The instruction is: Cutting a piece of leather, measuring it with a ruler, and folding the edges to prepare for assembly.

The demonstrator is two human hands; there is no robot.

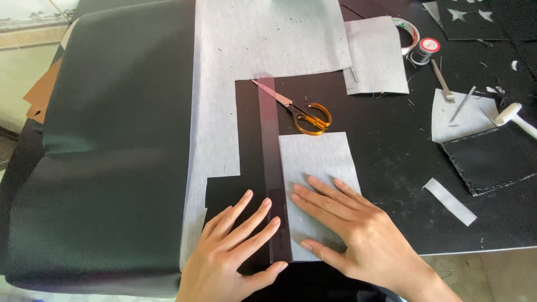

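My left hand (232, 251) lies flat with fingers spread on the lower end of a long dark translucent ruler (272, 162). The ruler runs up the black table along the left edge of a grey rectangular fabric piece (321, 156). My right hand (347, 229) presses flat on the lower part of that grey piece, fingers apart. Neither hand grips anything. Orange-handled scissors (305, 114) lie just beyond the grey piece, their blades pointing up-left beside the ruler's top end.
A large grey fabric sheet (224, 84) with cut-out steps lies over dark leather (112, 156) on the left. At right are another grey piece (375, 53), a thread spool (427, 49), tape roll (408, 31), small metal tools (444, 84), a white mallet (514, 117), a stitched black panel (492, 159) and a grey strip (449, 201).
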